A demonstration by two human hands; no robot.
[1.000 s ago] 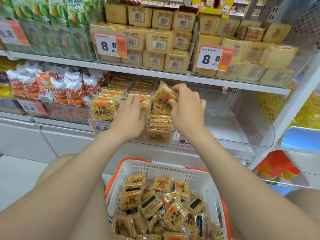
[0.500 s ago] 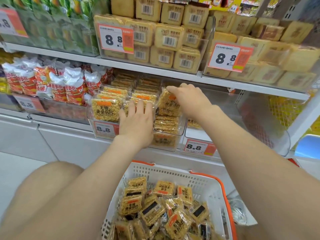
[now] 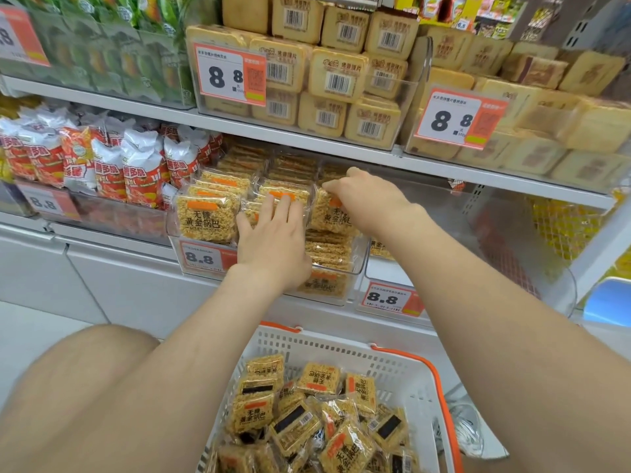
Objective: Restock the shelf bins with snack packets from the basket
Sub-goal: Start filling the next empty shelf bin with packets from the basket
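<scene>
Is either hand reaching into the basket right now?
No, the left hand presses snack packets in the shelf bin and the right hand grips an upright packet there.

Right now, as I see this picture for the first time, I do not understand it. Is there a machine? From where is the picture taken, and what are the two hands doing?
There is no machine here: a person restocks snacks in a shop with bare hands. The one picture comes from a camera worn on the person's head, which looks forward and down, so the arms reach away from you.

The left hand lies flat, fingers straight, against the middle row of packets in the clear bin. The right hand curls its fingers over the top edge of one upright packet in the row beside it.

Below, a white basket holds many more of the same snack.
</scene>
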